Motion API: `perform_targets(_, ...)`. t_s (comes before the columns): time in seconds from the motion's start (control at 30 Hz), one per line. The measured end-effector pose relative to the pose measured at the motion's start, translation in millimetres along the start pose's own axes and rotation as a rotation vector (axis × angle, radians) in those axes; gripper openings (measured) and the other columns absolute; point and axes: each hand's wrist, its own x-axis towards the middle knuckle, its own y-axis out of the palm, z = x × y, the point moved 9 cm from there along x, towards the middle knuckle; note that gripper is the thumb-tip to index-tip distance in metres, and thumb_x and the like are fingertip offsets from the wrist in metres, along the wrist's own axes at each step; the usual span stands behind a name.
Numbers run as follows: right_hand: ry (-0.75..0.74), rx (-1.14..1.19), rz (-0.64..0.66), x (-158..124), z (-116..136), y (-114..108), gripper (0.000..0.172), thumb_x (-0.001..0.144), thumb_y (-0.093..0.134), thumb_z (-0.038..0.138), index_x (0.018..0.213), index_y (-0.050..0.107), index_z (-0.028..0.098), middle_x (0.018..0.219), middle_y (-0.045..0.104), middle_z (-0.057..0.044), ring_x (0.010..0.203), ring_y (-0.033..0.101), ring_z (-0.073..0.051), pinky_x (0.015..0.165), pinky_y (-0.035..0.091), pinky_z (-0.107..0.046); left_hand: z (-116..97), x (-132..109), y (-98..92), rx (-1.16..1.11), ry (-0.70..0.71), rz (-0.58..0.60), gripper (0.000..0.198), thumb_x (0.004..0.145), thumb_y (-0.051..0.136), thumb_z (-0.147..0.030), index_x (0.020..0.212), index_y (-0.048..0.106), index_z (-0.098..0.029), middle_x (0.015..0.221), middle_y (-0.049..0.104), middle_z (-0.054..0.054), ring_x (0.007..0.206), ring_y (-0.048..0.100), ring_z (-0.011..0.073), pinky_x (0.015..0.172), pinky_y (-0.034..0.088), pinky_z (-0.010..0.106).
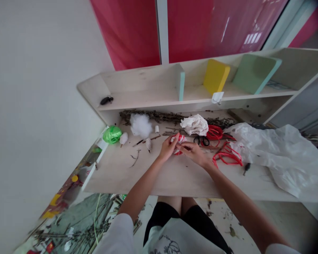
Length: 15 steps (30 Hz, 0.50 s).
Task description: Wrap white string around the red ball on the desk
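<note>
Red and white stripes wrap the small round bundle (178, 144) at twelve o'clock above the bench (137, 176), my left hand (169, 147) and right hand (193, 154) gripping it, fingers closed on it.

Bright, soft light fills the view, leaving only faint shadows beneath the left hand (168, 148) and right hand (193, 154) on the pale wooden desk (153, 173). Well beyond the grip, window-shaped glare marks the glossy red panel (217, 31). Wide-lens distortion bends the frame's edges, and the lower right corner falls dark and blurred
</note>
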Motion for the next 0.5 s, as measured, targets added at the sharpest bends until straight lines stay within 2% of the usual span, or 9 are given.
perform_targets(0.13, 0.013, 0.019, 0.007, -0.7, 1.3, 0.1, 0.046, 0.087, 0.053, 0.056, 0.065, 0.060, 0.017, 0.060, 0.050, 0.000, 0.058, 0.042, -0.011, 0.056, 0.034, -0.024, 1.6, 3.2, 1.0, 0.001, 0.020, 0.012, 0.039, 0.081, 0.061, -0.056, 0.088, 0.070, -0.018, 0.089, 0.071, 0.005, 0.084, 0.063, 0.0148, 0.077, 0.046, 0.024)
perform_targets(0.27, 0.049, 0.039, -0.001, -0.5, 2.4, -0.6, 0.049, 0.084, 0.055, 0.060, 0.060, 0.057, 0.017, 0.057, 0.045, 0.001, 0.054, 0.037, -0.010, 0.052, 0.030, -0.024, 11.4, 8.3, -6.2, -0.037, 0.005, -0.060, 0.038, 0.080, 0.063, -0.055, 0.086, 0.070, -0.018, 0.086, 0.071, 0.005, 0.082, 0.062, 0.0150, 0.076, 0.046, 0.025)
perform_targets(0.37, 0.087, 0.069, -0.052, 0.8, -0.3, -5.1, 0.052, 0.081, 0.057, 0.064, 0.059, 0.058, 0.017, 0.053, 0.042, 0.002, 0.051, 0.033, -0.009, 0.049, 0.027, -0.025, 19.9, 12.1, -15.5, -0.152, -0.050, -0.139, 0.040, 0.082, 0.061, -0.056, 0.088, 0.070, -0.017, 0.086, 0.071, 0.005, 0.082, 0.063, 0.0160, 0.075, 0.047, 0.025)
perform_targets(0.5, 0.143, 0.096, -0.081, 1.4, -7.1, -8.3, 0.055, 0.078, 0.056, 0.068, 0.064, 0.065, 0.016, 0.052, 0.041, 0.002, 0.049, 0.032, -0.009, 0.047, 0.023, -0.025, 28.7, 16.2, -25.8, -0.350, -0.139, -0.214, 0.040, 0.083, 0.062, -0.054, 0.088, 0.070, -0.016, 0.088, 0.071, 0.007, 0.091, 0.066, 0.0200, 0.081, 0.050, 0.030)
